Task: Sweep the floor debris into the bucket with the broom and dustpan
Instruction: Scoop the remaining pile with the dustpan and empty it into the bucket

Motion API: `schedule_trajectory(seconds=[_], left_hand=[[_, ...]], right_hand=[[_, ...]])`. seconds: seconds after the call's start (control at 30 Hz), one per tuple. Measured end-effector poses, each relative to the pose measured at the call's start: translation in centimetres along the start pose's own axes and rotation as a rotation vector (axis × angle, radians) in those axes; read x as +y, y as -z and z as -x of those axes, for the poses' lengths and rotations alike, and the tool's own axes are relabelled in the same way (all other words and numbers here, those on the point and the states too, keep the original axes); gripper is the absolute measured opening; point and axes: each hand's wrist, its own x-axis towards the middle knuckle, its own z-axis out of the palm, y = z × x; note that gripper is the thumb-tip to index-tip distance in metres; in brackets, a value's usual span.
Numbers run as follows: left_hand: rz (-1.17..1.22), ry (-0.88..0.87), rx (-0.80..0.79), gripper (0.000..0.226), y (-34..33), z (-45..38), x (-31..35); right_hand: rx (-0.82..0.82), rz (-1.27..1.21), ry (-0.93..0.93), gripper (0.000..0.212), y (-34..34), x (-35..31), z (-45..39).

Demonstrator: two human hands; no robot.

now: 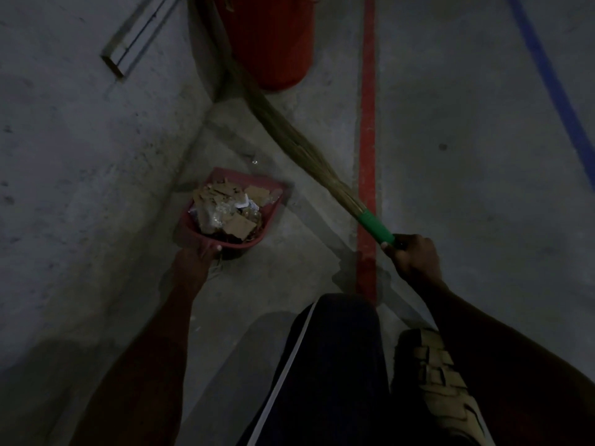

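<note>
While a dim light falls over a concrete floor (467,130), a person crouches with both arms stretched forward. The left hand (196,255), at about 9 o'clock from the frame's centre, grips the handle of a red dustpan (193,225), fingers curled round it; the pan sits directly beyond the hand, toward 12 o'clock, heaped with debris (225,207) — torn cardboard pieces, scraps of paper and clear plastic. The right hand (413,257), at roughly 3 o'clock from the pan, is wrapped round the green handle of a broom (289,136). From that hand the broom runs away toward 11 o'clock, its straw bristles trailing along the floor and passing beside a red bucket (273,43) that stands at 12 o'clock, at the top edge of the view, next to the wall (64,156). Bucket and dustpan are well apart — the pan lies at 6 o'clock from the bucket. A red painted line (367,156) crosses the floor between the hands, under the broom; a blue line (547,75) slants at 2 o'clock. A knee in dark trousers (338,365) fills 6 o'clock.
</note>
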Motion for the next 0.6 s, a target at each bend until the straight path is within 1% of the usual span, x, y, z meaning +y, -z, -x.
schedule_trajectory(seconds=[0.07,0.13,0.23,0.3,0.37,0.5,0.6], left_hand=[[0.011,-0.024,-0.035,0.042,0.2,-0.2,-0.6],[0.012,-0.039,-0.037,0.052,0.5,-1.0,-1.7],[-0.083,-0.118,-0.093,0.054,1.6,-1.4,-1.9],[-0.168,-0.164,-0.144,0.053,2.6,-1.7,-1.7],[-0.228,-0.169,-0.167,0.053,3.2,-2.1,-1.8],[-0.248,-0.201,-0.154,0.053,3.6,-2.1,-1.7],[-0.253,-0.227,-0.17,0.06,3.6,-1.9,-0.9]], right_hand=[[0.027,-0.02,-0.02,0.037,0.1,0.0,-0.2],[0.049,-0.014,-0.04,0.035,0.2,0.2,-0.4],[0.047,0.049,-0.076,0.03,0.0,0.6,-0.6],[0.023,0.085,-0.088,0.029,-0.2,0.8,-0.7],[-0.012,0.124,-0.11,0.031,-0.6,0.8,-0.6],[-0.087,0.155,-0.112,0.033,-1.4,0.3,-0.2],[-0.122,0.134,-0.112,0.037,-1.9,-0.2,0.3]])
